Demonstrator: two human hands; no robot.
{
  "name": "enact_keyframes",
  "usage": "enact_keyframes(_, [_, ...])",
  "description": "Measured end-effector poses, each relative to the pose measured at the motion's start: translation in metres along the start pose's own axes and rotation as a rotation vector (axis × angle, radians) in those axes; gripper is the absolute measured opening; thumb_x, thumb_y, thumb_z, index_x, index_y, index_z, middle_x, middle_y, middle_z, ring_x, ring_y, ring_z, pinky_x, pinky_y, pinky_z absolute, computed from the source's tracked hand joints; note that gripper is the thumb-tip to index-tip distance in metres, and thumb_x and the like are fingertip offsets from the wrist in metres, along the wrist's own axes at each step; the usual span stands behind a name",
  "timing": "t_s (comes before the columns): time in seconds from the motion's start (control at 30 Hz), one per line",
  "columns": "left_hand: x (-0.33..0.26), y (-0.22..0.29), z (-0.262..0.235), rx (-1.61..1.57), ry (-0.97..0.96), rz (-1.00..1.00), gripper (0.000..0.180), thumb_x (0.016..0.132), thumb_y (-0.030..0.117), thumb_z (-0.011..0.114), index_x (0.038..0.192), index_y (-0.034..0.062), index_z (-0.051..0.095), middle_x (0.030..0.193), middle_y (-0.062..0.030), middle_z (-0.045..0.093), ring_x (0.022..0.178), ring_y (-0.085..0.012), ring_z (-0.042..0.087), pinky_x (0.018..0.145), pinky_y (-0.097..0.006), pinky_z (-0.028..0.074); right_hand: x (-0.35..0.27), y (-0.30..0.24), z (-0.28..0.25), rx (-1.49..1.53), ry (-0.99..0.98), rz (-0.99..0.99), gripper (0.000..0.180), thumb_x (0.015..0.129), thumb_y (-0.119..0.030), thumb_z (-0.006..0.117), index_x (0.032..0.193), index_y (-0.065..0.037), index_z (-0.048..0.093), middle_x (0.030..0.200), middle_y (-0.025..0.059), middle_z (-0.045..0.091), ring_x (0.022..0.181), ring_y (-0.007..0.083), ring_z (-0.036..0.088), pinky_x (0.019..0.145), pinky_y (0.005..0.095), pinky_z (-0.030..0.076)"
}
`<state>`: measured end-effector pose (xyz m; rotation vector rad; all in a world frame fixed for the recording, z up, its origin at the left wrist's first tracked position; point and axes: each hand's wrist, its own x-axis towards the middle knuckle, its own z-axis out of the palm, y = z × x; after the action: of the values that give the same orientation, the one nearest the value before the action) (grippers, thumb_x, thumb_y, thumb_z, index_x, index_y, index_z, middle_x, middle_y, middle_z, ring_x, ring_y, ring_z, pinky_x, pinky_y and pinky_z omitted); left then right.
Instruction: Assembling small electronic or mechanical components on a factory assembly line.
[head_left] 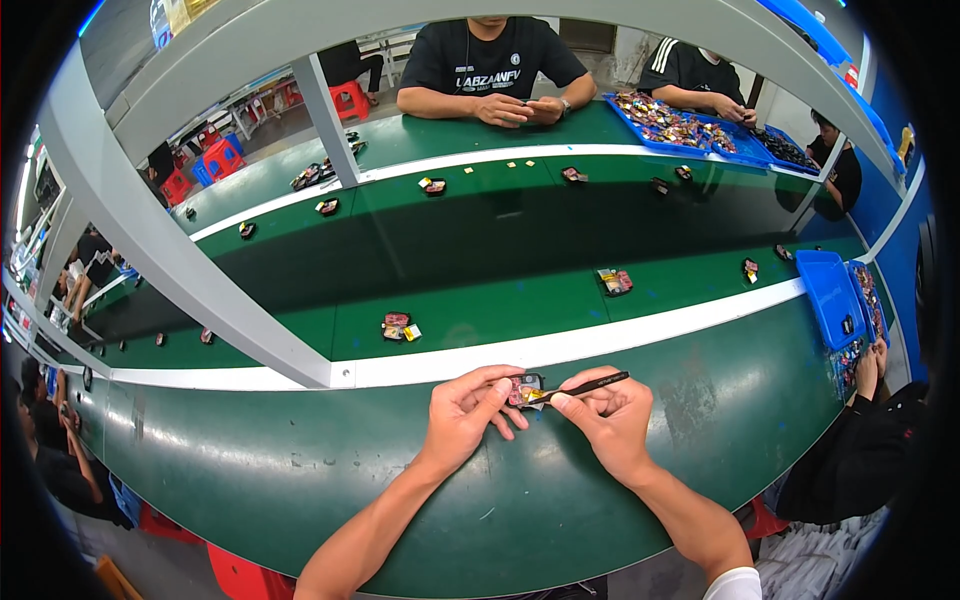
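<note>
My left hand (pixel 471 413) is closed on the edge of a small black-framed electronic assembly (pixel 524 381), which shows red and yellow parts. It is held just above the green worktop. In my right hand (pixel 612 415) is a pair of slim black tweezers (pixel 592 386), gripped like a pen. Their tips reach down to the yellow piece on the assembly's near side; whether they pinch it I cannot tell. Beyond my hands, similar assemblies lie on the green conveyor belt, one at the left (pixel 399 327) and one further right (pixel 615 282).
A white rail (pixel 560 345) divides my green worktop (pixel 330 450) from the belt. Grey metal frame posts (pixel 190 270) slant across the left. Blue trays (pixel 828 290) of parts stand at the right beside a co-worker's hands (pixel 872 366). Across the belt, people sit by another blue tray (pixel 655 148).
</note>
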<state>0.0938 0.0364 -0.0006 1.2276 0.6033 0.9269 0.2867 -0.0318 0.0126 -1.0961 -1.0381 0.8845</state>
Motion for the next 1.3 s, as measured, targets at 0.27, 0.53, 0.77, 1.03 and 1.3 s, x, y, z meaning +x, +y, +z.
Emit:
enact_keyframes(0.27, [0.0009,-0.0002,0.0006,0.003,0.006,-0.008,0.033,0.105,0.016,0.056,0.127,-0.0078,0.063,0.101,-0.0183,0.071,0.074,-0.023,0.073,0.058,-0.029,0.06,-0.0026,0.003,0.0008,-0.017,0.008,-0.002,0.015,0.086,0.004,0.078,0.098,0.005,0.07,0.078,0.0005,0.07,0.055,-0.0041,0.042,0.047,0.0163,0.029])
enact_keyframes(0.53, [0.0009,-0.0004,0.0002,0.011,0.003,-0.005,0.032,0.106,0.016,0.056,0.126,-0.0081,0.063,0.098,-0.0183,0.071,0.071,-0.0231,0.073,0.057,-0.029,0.06,-0.0028,0.0023,0.0005,-0.026,0.007,-0.023,0.015,0.086,0.004,0.079,0.098,0.005,0.07,0.078,0.0012,0.07,0.054,-0.0037,0.042,0.047,0.0164,0.029])
enact_keyframes(0.77, [-0.0004,-0.0006,0.0001,-0.002,0.007,-0.019,0.031,0.105,0.014,0.057,0.125,-0.0088,0.064,0.096,-0.0179,0.071,0.07,-0.0225,0.073,0.057,-0.029,0.061,-0.0033,0.0032,0.0017,-0.063,0.01,-0.023,0.015,0.084,0.004,0.079,0.096,0.005,0.071,0.076,0.0004,0.07,0.053,-0.0033,0.042,0.047,0.0168,0.029])
enact_keyframes(1.03, [0.0009,-0.0015,-0.0003,0.005,0.007,-0.027,0.031,0.105,0.013,0.057,0.125,-0.0091,0.064,0.095,-0.0181,0.071,0.07,-0.0218,0.072,0.057,-0.029,0.061,-0.0041,0.0017,0.0034,-0.1,0.007,-0.041,0.014,0.084,0.003,0.08,0.095,0.003,0.072,0.073,-0.001,0.068,0.052,-0.0033,0.041,0.045,0.0172,0.028])
enact_keyframes(1.3, [0.0012,-0.0021,0.0013,-0.003,0.009,-0.022,0.031,0.105,0.013,0.057,0.125,-0.0092,0.063,0.094,-0.0182,0.071,0.07,-0.0221,0.072,0.058,-0.029,0.061,-0.0058,0.0039,0.0022,-0.178,0.016,-0.11,0.013,0.084,0.002,0.08,0.095,0.001,0.073,0.069,-0.003,0.066,0.05,-0.0033,0.04,0.044,0.0178,0.027])
